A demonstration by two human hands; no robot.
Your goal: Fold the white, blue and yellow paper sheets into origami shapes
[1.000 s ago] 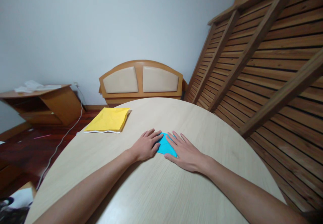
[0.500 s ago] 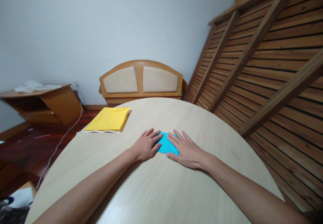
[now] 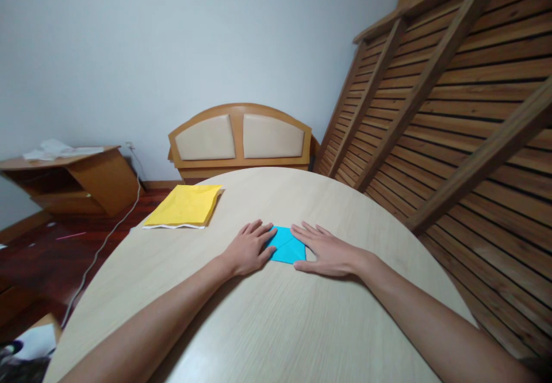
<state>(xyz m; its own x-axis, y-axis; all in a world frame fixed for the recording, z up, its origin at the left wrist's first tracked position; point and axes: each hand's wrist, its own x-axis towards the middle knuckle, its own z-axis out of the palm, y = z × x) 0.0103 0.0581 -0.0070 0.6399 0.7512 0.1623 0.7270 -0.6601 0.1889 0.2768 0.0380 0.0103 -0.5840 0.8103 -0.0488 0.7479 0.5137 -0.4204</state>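
A small folded blue paper (image 3: 286,246) lies flat on the round light-wood table (image 3: 267,320). My left hand (image 3: 249,249) rests palm down on the paper's left edge, fingers spread and pressing on it. My right hand (image 3: 326,251) lies flat on the table at the paper's right edge, its fingertips and thumb touching the paper. Creases show across the blue paper between my two hands.
A yellow paper packet (image 3: 185,206) lies at the table's far left edge. Beyond the table stands a wooden headboard with padded panels (image 3: 240,138). A slatted wooden frame (image 3: 448,101) leans at the right. A low wooden shelf (image 3: 69,179) and a cable are on the floor at left.
My right hand has slid to the right off the blue paper, uncovering more of it. My left hand has stayed where it was.
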